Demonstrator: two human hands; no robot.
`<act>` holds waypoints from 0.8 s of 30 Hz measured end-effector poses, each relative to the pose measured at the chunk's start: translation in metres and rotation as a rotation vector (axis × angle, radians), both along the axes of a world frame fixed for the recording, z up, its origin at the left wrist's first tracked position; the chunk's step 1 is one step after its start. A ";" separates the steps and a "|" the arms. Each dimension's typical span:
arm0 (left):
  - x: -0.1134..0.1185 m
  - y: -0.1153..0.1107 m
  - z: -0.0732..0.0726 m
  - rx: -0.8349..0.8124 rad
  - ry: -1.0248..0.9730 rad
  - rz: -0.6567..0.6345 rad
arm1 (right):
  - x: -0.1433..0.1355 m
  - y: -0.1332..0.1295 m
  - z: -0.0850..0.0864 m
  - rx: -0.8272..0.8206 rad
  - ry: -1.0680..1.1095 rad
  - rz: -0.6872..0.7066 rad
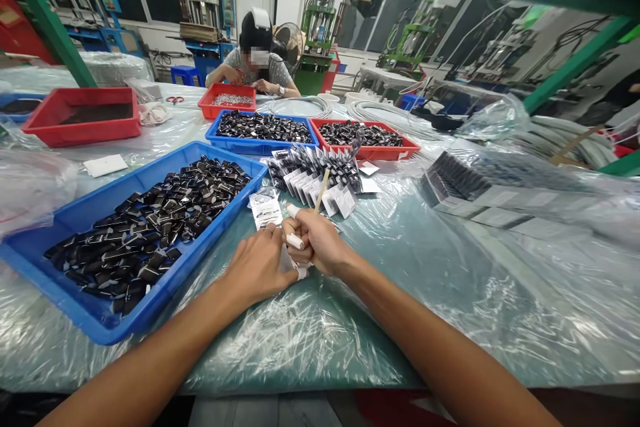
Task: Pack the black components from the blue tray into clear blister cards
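Note:
My left hand (261, 263) rests low over the plastic-covered table, its fingers bent on a small clear bag with a printed card (265, 207). Against it, my right hand (316, 240) is closed round a thin pale stick (323, 191) that points up; white wraps cover some of its fingertips. What lies between the two hands is mostly hidden. Just beyond them stand rows of small packed bags with white cards (313, 177). To the left, a large blue tray (200, 247) holds many small black parts.
Farther back are a blue tray (265, 145) and a red tray (367, 151) of black parts. A person (255, 57) sits across the table at a red bin (204, 104). Stacked packs (480, 193) lie right, under plastic; another red tray (85, 137) stands back left.

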State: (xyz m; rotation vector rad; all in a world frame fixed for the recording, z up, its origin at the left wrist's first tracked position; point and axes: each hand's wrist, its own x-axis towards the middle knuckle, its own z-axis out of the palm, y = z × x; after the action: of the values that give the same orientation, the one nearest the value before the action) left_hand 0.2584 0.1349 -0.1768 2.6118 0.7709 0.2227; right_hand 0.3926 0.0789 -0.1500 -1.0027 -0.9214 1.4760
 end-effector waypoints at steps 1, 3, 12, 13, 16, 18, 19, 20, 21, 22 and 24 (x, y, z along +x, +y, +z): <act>-0.001 0.001 0.000 0.000 0.004 -0.004 | 0.001 0.000 0.001 0.043 -0.008 -0.025; -0.004 0.003 0.002 0.008 0.029 0.005 | 0.001 0.001 0.002 0.157 0.007 -0.128; -0.008 0.008 0.002 0.006 0.045 0.021 | -0.017 0.015 -0.023 0.295 0.097 -0.392; -0.008 0.008 0.001 -0.001 0.029 0.021 | -0.020 0.018 -0.027 0.297 0.071 -0.411; -0.006 0.008 0.000 -0.026 0.003 0.019 | -0.025 0.025 -0.034 0.329 0.007 -0.441; -0.005 0.008 0.001 -0.038 -0.002 0.024 | -0.026 0.027 -0.035 0.347 0.019 -0.440; -0.004 0.008 0.001 -0.038 -0.002 0.031 | -0.026 0.027 -0.034 0.341 0.049 -0.432; -0.004 0.008 0.001 -0.036 -0.003 0.040 | -0.026 0.025 -0.033 0.316 0.087 -0.410; -0.004 0.008 0.001 -0.035 -0.004 0.048 | -0.025 0.023 -0.031 0.272 0.123 -0.367; -0.004 0.009 0.000 -0.038 -0.005 0.052 | -0.024 0.019 -0.030 0.222 0.149 -0.310; -0.004 0.010 -0.001 -0.044 -0.003 0.043 | -0.021 0.011 -0.025 0.136 0.161 -0.185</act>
State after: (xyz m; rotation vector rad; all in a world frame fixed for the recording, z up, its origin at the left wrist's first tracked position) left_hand 0.2540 0.1444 -0.1783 2.5546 0.8216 0.2196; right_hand 0.3712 0.0896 -0.1754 -0.8335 -0.7807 1.3010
